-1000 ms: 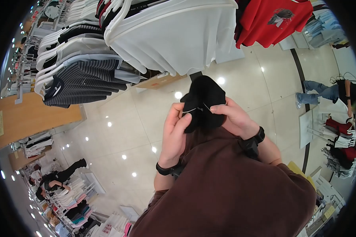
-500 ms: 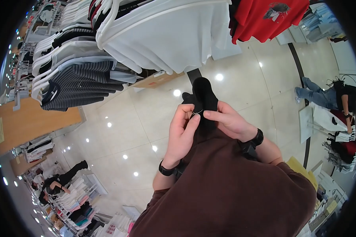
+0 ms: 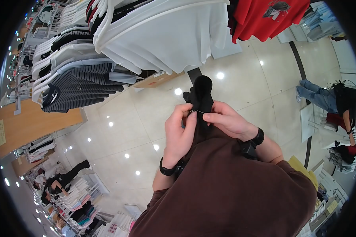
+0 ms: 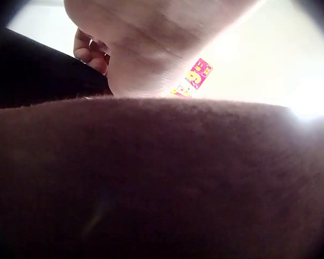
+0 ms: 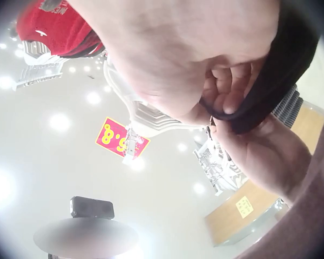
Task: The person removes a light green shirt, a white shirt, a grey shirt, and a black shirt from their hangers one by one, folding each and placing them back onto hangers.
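Note:
A piece of soft black cloth (image 3: 202,96) is between both hands in front of the brown shirt (image 3: 229,189); its kind does not show. My left hand (image 3: 180,130) pinches its near edge between thumb and curled fingers. The right hand (image 3: 231,122) grips the other side, thumb lying along the edge. A thin pale strand (image 3: 200,112) spans the small gap between the two thumbs. In the right wrist view the black cloth (image 5: 270,94) curves round the fingers as a band. The left wrist view shows fingertips (image 4: 97,63) beside black material, the rest hidden by the palm.
White shirts (image 3: 158,35) hang on a rack just ahead, with striped tops (image 3: 81,85) to its left and a red shirt (image 3: 269,17) to its right. People stand at far left and right. Pale tiled floor (image 3: 146,106) lies below; a wooden counter (image 3: 35,124) is at left.
My hands have come closer together, and the black cloth, spread wide at first, now looks narrower. The pale strand between the thumbs has shifted slightly. The racks are nearly where they were.

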A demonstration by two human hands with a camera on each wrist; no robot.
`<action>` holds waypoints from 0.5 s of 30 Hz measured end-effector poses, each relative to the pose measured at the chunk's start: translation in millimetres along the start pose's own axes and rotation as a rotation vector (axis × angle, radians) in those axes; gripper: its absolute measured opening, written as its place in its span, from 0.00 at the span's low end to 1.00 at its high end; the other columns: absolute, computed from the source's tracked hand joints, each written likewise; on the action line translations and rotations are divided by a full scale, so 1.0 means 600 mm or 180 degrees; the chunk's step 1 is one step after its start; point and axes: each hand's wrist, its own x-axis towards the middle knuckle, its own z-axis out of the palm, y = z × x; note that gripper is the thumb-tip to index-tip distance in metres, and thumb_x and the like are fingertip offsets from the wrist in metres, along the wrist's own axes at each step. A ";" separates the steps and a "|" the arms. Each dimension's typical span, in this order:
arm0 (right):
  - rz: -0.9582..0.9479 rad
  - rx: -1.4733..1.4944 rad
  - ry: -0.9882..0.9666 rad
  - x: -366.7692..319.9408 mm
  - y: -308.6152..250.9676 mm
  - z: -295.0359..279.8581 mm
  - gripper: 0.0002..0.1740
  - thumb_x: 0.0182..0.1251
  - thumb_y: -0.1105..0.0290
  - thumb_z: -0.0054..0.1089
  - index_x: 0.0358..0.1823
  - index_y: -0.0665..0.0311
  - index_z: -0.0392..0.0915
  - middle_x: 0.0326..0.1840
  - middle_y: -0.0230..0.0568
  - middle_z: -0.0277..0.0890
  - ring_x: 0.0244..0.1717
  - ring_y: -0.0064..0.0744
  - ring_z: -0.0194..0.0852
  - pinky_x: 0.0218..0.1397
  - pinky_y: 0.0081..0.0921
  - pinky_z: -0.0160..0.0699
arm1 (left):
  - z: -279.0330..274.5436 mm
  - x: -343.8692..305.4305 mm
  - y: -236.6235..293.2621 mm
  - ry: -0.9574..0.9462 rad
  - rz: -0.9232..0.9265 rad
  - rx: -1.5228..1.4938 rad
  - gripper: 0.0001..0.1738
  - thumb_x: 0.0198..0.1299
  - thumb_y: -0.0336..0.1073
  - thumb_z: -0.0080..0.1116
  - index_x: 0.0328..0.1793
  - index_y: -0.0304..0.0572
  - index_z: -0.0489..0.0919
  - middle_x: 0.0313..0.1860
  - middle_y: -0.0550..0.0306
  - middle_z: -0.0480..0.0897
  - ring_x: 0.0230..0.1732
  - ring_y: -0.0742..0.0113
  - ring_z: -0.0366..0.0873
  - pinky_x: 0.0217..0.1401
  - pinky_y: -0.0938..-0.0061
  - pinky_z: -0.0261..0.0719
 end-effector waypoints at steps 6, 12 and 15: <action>0.0024 0.0056 -0.0032 0.008 -0.014 0.001 0.17 0.80 0.67 0.63 0.63 0.65 0.76 0.53 0.29 0.78 0.53 0.19 0.74 0.60 0.23 0.75 | 0.007 0.009 0.026 -0.0261 0.0093 0.0271 0.13 0.70 0.25 0.61 0.59 0.32 0.79 0.37 0.49 0.83 0.32 0.62 0.80 0.37 0.67 0.78; -0.0296 0.0019 -0.0030 0.016 -0.009 -0.012 0.18 0.77 0.67 0.67 0.61 0.63 0.73 0.54 0.29 0.77 0.54 0.18 0.75 0.62 0.25 0.77 | 0.011 0.021 0.047 -0.0800 0.0790 0.1196 0.27 0.63 0.21 0.62 0.71 0.33 0.78 0.38 0.49 0.80 0.35 0.54 0.80 0.40 0.64 0.79; -0.0197 -0.0260 0.0155 0.016 -0.017 -0.020 0.16 0.76 0.68 0.68 0.57 0.62 0.73 0.54 0.29 0.78 0.53 0.18 0.76 0.61 0.25 0.79 | 0.014 0.030 0.053 -0.1055 0.0836 0.1081 0.30 0.64 0.22 0.62 0.75 0.34 0.76 0.39 0.50 0.80 0.36 0.57 0.79 0.41 0.65 0.79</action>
